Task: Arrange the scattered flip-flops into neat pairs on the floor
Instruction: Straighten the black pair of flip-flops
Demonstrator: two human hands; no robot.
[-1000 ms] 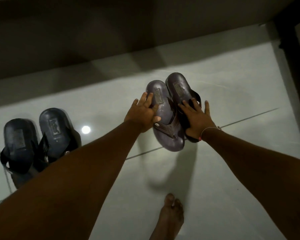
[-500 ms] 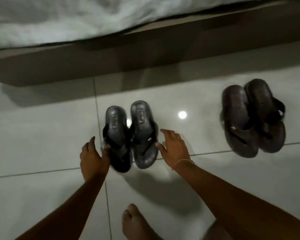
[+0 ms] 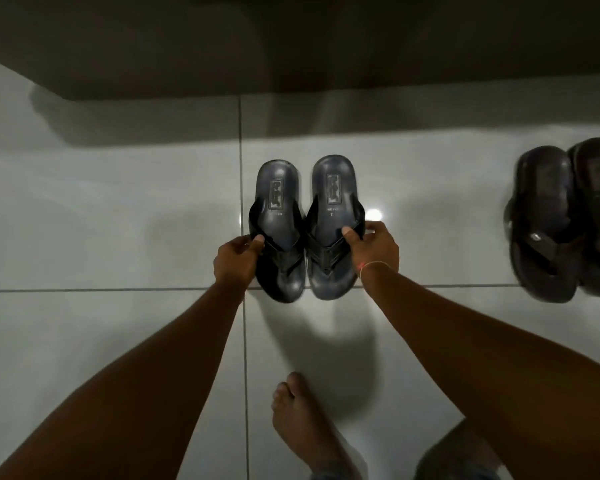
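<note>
Right, fingers first: the left hand [image 3: 235, 260] has its thumb and fingertips pinched on the outer strap of the left black flip-flop [image 3: 278, 233], and the right hand [image 3: 374, 249] is doing the same on the far side, thumb on the footbed and fingers curled round the outer strap of the right black flip-flop [image 3: 333, 226]. Both grips look closed on the sandals, though the light is dim and I can't say how firmly. The two black ones sit side by side between the hands, heels far, toes near, almost touching, toes just at the tile line on the white floor [image 3: 118, 341]. The left one seems turned slightly off from its mate. Over to the right, well apart, the brown pair [image 3: 568, 223] lies together already, looking settled. So by my reckoning one pair is done and this one needs only a last nudge square. No other loose flip-flops show from here. A bare foot [image 3: 305, 427] stands near, behind the hands.
</note>
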